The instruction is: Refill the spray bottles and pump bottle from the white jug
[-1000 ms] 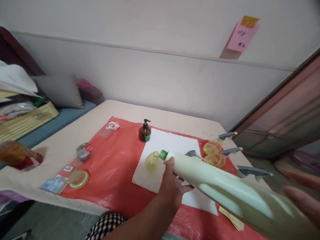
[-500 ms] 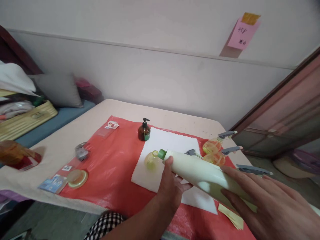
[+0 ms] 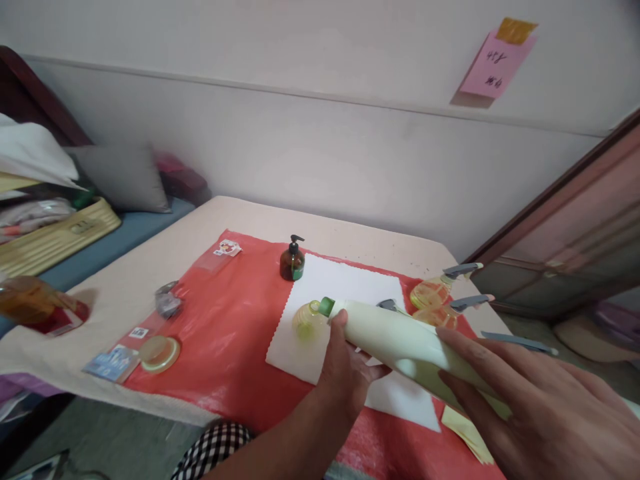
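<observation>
A long pale green bottle (image 3: 395,330) with a green neck lies tilted across both hands. My left hand (image 3: 345,360) is closed around its neck end, thumb on top. Farther back, my right hand (image 3: 530,393) grips the bottle's body. The bottle's mouth points left, at the opening of a small clear yellowish spray bottle (image 3: 306,323) that stands without its top on a white sheet (image 3: 350,277). Behind the pale bottle, a grey spray head (image 3: 387,305) lies partly hidden. Whether liquid is flowing between the two mouths I cannot tell.
Spray bottles with grey triggers (image 3: 433,293) stand at the right. A brown pump bottle (image 3: 292,260) is behind the sheet. Left on the red cloth (image 3: 225,313) are a round lid (image 3: 159,353) and packets; an amber bottle (image 3: 40,303) lies farther left. Yellow paper (image 3: 465,430) rests near the right hand.
The whole view has shifted slightly, moving things a little to the right in the picture. Both hands keep their hold on the pale green bottle, its mouth still by the small bottle's opening.
</observation>
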The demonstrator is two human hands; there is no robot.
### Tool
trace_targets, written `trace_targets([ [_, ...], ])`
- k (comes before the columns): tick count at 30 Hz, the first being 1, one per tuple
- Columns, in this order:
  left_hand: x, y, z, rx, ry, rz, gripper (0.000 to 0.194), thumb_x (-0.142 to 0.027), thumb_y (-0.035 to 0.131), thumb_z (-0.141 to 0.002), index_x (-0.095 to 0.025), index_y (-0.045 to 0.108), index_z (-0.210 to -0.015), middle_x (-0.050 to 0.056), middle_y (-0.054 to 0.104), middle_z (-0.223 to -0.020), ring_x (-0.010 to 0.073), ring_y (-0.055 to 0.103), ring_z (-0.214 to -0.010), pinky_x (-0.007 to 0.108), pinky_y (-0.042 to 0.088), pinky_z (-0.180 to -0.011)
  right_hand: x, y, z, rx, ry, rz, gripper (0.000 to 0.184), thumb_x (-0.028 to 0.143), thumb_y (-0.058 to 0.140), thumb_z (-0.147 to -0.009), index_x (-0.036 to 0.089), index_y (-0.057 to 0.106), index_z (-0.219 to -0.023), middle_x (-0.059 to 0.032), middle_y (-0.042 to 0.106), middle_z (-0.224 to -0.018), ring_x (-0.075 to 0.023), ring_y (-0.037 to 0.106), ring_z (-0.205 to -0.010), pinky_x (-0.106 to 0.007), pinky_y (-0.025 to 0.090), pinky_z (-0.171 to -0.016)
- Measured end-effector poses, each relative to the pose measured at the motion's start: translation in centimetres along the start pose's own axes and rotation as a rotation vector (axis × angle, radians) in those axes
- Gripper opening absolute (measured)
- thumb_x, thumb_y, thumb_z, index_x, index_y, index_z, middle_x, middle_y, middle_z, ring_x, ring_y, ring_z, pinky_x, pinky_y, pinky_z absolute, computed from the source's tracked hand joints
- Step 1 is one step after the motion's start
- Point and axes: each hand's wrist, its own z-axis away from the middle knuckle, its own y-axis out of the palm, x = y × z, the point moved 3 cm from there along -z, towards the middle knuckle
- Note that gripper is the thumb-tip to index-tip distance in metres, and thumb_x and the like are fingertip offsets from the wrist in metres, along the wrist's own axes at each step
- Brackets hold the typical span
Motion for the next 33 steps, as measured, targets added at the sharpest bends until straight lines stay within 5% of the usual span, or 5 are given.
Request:
trace_targets([
  [33, -0.29, 0.31, 0.15, 0.038, 0.000, -0.019, 0.071, -0.064, 0.054, -0.083, -0.017, 0.053, -0.136, 0.019, 0.052, -0.145, 0.0402, 0.045, -0.135, 0.057, 0.049, -0.097, 0.40, -0.16, -0.33, 0.003, 0.009, 0.014, 0.038, 0.039, 0.032, -0.105, 0.021, 0.055, -0.129, -0.0058, 0.065, -0.102, -0.0247, 0.058, -0.085, -0.039, 0.037, -0.078],
])
